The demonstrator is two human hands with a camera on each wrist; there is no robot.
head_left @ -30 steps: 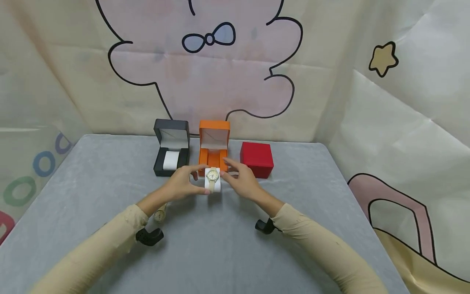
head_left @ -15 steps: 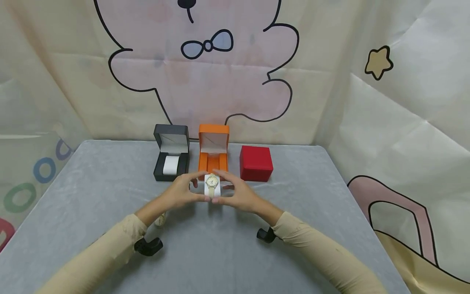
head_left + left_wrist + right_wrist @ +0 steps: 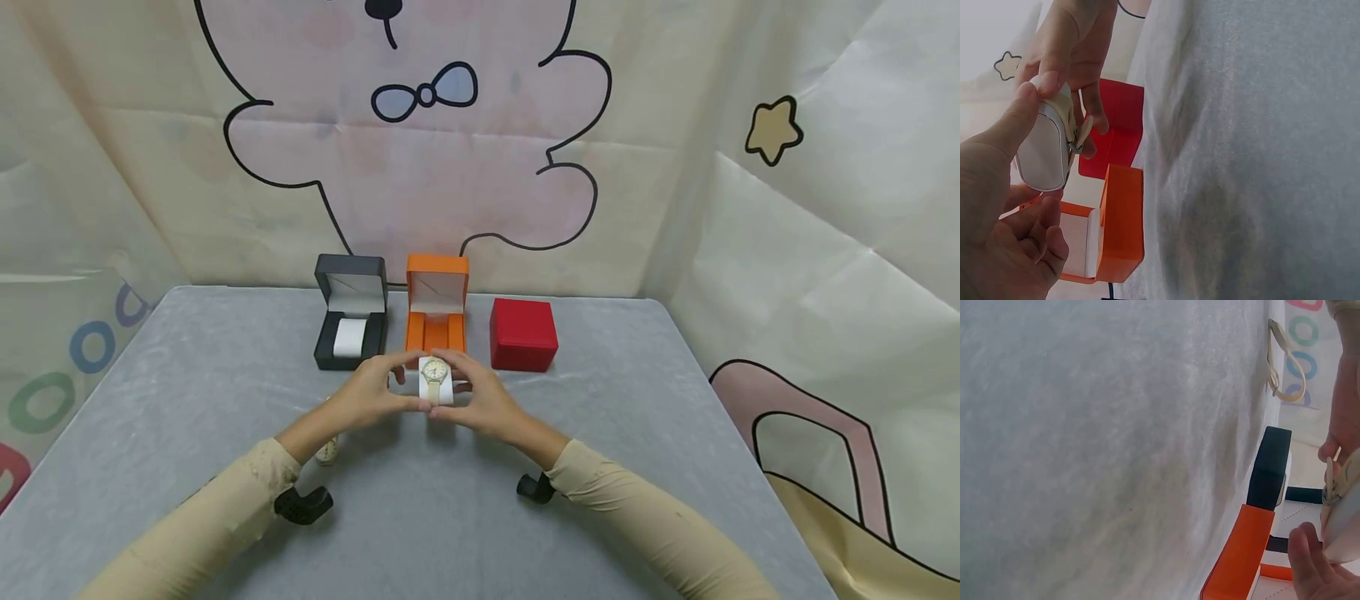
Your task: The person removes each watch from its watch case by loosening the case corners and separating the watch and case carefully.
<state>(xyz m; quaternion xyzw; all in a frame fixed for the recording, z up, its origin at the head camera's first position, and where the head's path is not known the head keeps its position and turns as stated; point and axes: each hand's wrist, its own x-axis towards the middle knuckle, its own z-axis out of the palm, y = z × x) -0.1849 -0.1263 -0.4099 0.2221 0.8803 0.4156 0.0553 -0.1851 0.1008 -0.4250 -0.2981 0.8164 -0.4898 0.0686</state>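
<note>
A cream-strapped wristwatch (image 3: 433,372) sits around a white watch cushion (image 3: 447,393), its dial facing up towards me. My left hand (image 3: 371,392) grips the cushion from the left, thumb at the near edge and fingers at the far one. From the other side my right hand (image 3: 486,402) holds it too, both thumbs nearly meeting. In the left wrist view the cushion's flat white end (image 3: 1042,153) faces the camera, and the strap's buckle (image 3: 1076,147) shows on the underside with a strap end sticking out. Just behind the hands stands the opened orange watch box (image 3: 437,287).
Left of the orange box is an opened black box (image 3: 351,279) with a white cushion (image 3: 349,337) inside. A red box (image 3: 523,335) with its lid down stands to the right. Another pale watch (image 3: 327,451) lies on the grey cloth (image 3: 450,517) near my left wrist, partly covered.
My right hand has come in closer, its thumb moving down to the cushion's near edge beside the left thumb. The watch and cushion stay nearly in place; the boxes are unmoved.
</note>
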